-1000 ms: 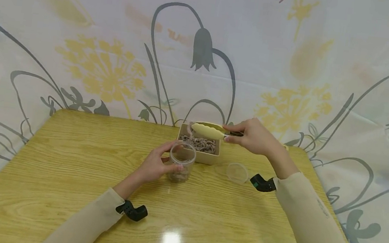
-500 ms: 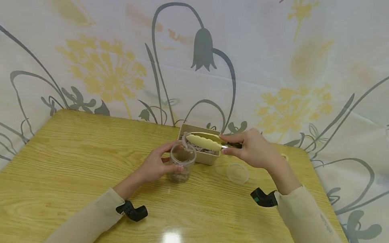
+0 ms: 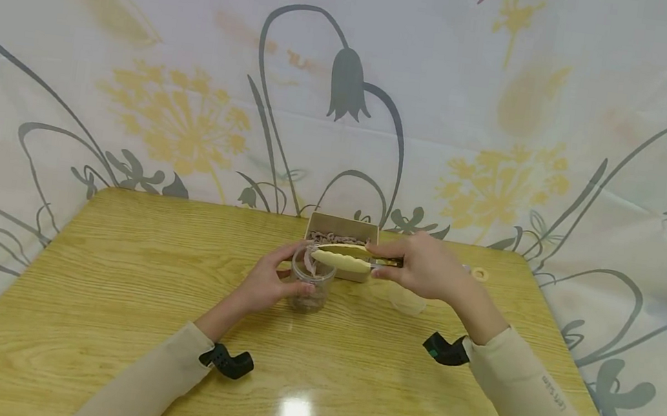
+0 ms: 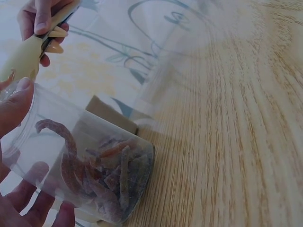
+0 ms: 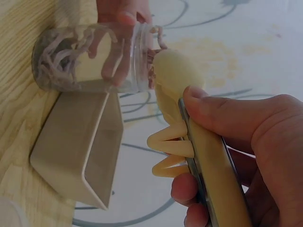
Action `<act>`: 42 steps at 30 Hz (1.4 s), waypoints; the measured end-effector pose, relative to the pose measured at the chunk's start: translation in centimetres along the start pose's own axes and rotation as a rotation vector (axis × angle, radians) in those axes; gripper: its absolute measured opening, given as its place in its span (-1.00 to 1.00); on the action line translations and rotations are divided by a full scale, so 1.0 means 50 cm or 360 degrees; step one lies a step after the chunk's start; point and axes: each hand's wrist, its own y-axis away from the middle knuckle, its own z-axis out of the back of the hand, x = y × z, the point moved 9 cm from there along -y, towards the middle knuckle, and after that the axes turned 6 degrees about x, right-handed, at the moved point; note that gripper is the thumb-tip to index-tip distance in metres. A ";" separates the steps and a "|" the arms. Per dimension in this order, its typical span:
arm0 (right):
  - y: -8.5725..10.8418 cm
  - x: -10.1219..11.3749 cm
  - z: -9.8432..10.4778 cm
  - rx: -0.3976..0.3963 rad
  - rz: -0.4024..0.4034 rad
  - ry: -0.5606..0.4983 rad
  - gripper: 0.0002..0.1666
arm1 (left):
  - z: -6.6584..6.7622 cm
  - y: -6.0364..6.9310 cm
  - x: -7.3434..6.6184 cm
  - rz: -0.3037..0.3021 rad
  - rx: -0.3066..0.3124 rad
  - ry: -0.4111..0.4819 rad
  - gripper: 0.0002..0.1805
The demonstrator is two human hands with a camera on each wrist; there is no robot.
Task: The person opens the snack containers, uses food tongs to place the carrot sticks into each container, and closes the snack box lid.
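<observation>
Table (image 3: pixel 133 260) spreads leftward; left hand (image 3: pixel 264 284) grips jar (image 3: pixel 318 289); right hand (image 3: pixel 426 264) holds tongs (image 3: pixel 341 262) at rim (image 5: pixel 143 59).

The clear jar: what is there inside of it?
Tangled brownish strips lie at the bottom of the clear jar, and one curls up higher. They overlap, so any deeper in the pile are covered and cannot be seen.
</observation>
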 end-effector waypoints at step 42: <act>-0.010 -0.057 0.002 0.0003 -0.0154 -0.0136 -0.32 | 0.001 0.001 -0.002 0.0006 -0.0018 0.0027 -0.16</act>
